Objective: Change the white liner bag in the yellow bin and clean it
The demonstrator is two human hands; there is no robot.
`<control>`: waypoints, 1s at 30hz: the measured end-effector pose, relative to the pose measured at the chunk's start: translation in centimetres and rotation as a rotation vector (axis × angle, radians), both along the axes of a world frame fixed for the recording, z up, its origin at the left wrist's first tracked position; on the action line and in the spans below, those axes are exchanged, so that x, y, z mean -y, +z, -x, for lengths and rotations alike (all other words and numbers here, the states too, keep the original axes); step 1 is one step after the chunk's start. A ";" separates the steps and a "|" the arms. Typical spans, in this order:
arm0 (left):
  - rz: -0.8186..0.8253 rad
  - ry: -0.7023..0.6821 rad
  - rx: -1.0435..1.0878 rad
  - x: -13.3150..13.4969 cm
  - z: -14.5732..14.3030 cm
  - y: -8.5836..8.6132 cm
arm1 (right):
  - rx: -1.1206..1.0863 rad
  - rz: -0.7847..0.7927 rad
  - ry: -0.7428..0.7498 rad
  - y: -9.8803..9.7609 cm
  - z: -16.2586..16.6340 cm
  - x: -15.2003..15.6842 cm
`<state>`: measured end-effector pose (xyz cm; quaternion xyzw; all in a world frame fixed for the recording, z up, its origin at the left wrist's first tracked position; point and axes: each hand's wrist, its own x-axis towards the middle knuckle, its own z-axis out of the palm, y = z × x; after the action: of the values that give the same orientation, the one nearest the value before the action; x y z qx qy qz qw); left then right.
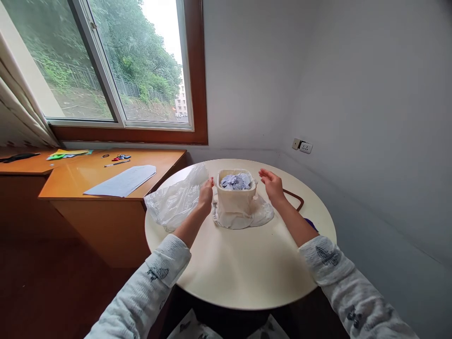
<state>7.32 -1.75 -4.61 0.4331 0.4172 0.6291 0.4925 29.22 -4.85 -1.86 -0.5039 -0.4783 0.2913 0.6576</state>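
Observation:
A small cream bin (233,205) stands upright in the middle of the round table, filled to near its rim with crumpled pale-blue paper pieces (236,181). A whitish plastic bag (261,212) lies bunched around the bin's base. My left hand (205,194) is upright just left of the bin, seen edge-on, fingers stretched out and holding nothing. Beside it, a clear plastic bag (176,202) is spread over the table's left side. To the right of the bin, my right hand (271,184) is open with its palm toward the bin, a small gap apart from it.
A brown frame-like object (298,200) and a dark blue item (310,224) lie on the round table (243,268) behind my right forearm. At left, a wooden desk (74,183) carries paper sheets (123,181), a pen (117,163) and small items. Walls close in behind and right.

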 end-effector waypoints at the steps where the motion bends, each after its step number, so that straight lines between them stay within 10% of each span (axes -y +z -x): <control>1: 0.006 0.025 -0.031 0.1 0.2 0.7 | 0.053 -0.063 -0.006 1.2 -0.1 0.1; 10: -0.270 -0.046 -0.397 2.4 0.8 6.0 | 0.757 0.046 0.515 8.7 2.1 2.5; 16: -0.207 -0.165 -0.430 3.6 0.6 6.3 | 0.944 0.278 0.699 8.0 2.8 0.6; 30: -0.179 -0.207 -0.467 3.4 0.3 4.6 | 0.946 0.466 0.598 5.8 3.9 -3.0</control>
<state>6.98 -5.11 0.02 0.6485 0.4157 0.4931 0.4044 25.33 -1.84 3.90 -0.5531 -0.7632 0.3051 0.1358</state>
